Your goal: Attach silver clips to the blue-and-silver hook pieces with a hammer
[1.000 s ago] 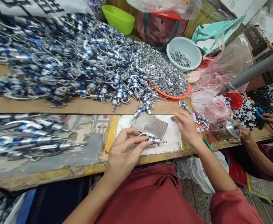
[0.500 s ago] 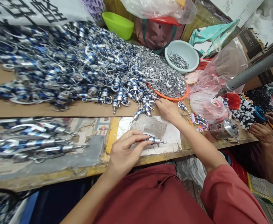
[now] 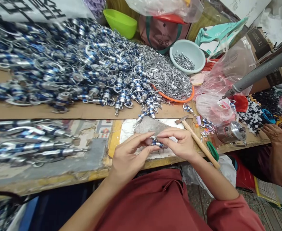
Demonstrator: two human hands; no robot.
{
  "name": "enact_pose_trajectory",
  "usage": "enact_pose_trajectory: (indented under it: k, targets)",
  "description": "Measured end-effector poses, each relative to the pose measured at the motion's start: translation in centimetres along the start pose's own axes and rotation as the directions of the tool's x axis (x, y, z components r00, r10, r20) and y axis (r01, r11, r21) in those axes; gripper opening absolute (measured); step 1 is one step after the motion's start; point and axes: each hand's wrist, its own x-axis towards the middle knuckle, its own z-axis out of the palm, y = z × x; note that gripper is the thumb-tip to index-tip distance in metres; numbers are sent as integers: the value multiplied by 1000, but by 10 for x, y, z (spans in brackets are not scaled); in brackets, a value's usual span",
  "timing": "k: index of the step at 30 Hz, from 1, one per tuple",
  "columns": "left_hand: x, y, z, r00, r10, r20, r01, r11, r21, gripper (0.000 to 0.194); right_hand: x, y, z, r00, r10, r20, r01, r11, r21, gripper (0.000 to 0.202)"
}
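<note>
Left hand (image 3: 127, 157) has a little blue-and-silver part (image 3: 157, 143) pinched between thumb and fingers, so that grip's pretty narrow. Right hand (image 3: 183, 144) is right up against it, fingertips close together on the part; can't tell if they're gripping the part itself or some tiny bit, the fingers hide it. The part's up between the two hands, near the front edge of the bench (image 3: 92, 175), around a grey slab (image 3: 144, 125) on a white sheet (image 3: 126, 130).

Hammer (image 3: 200, 141) is lying just beside the right hand, head to the back, wooden handle poking past the bench edge. Behind all that there's a huge heap (image 3: 83, 64) of similar blue-and-silver parts, running into a pile of small metal clips (image 3: 172, 77) with an orange rim (image 3: 179, 100) along its front. Pale bowl (image 3: 200, 65) behind that has metal pins (image 3: 184, 61) in it. Off to the right, a lidded pot (image 3: 230, 133) and a co-worker's hands (image 3: 274, 133).
</note>
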Motion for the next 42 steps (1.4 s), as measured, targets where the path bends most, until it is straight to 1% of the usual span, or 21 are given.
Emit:
enact_pose_trajectory:
  k: [3,7,11,13,17,20,21,23,25,27,28,30,31,33,34,36,37,39,41,42]
  targets:
    - [2,5,-1,1000,20,13,-20,999,45,24,-2,3,3,999,-31,-7,31,998,51,12]
    - [5,10,-2,1000,11,12,-12,999,48,16,-6,6,5,999,-34,-33,35,998,43,12]
    - [6,10,0,1000,-4,8,4,999,32,17,-10,6,8,995,-20,-96,23,999,29,14]
    - [5,11,1,1000,-14,5,14,1000,26,17,-10,5,10,994,-35,-99,38,999,22,14]
    - [5,12,1,998,-65,2,65,997,-29,14,-10,5,11,994,-87,-69,87,996,6,13]
    - [5,13,-1,987,-158,10,158,984,-86,9,-12,5,8,986,-160,-42,158,987,-37,12]
    - [6,14,-2,980,-197,21,198,975,-103,8,-14,6,7,979,-200,-36,197,978,-74,13]
    - [7,14,-5,964,-259,59,265,956,-127,5,-17,9,4,950,-312,-13,304,934,-189,22]
    - [9,16,-8,960,-267,87,276,955,-111,7,-21,14,0,898,-438,32,425,850,-311,30]
    - [10,17,-9,973,-211,95,215,976,-35,9,-24,20,-3,841,-531,102,526,760,-383,30]
    - [10,18,-9,983,-159,93,158,987,17,9,-25,22,-4,820,-556,133,558,727,-401,29]
    - [10,21,-9,995,-37,98,25,993,116,11,-26,25,-6,793,-585,171,595,685,-419,29]
    - [10,22,-8,994,18,104,-35,987,156,12,-26,25,-7,788,-590,178,602,676,-424,30]
    - [9,23,-7,989,97,110,-120,968,220,13,-26,23,-9,792,-585,175,597,680,-426,30]
    - [8,24,-6,987,118,112,-142,960,242,15,-26,21,-9,802,-572,170,584,694,-422,30]
    - [7,25,-5,986,124,111,-149,956,253,16,-27,18,-10,841,-520,149,532,745,-402,26]
    - [7,25,-5,988,111,108,-134,963,236,16,-27,16,-10,867,-481,131,492,780,-387,24]
    - [6,25,-4,996,34,88,-48,984,170,15,-28,14,-9,921,-379,88,385,858,-340,18]
    - [5,26,-3,991,-120,51,116,990,81,13,-29,13,-6,961,-273,32,272,923,-274,14]
    - [4,26,-2,976,-214,38,213,977,22,11,-29,12,-4,974,-226,-7,218,948,-234,13]
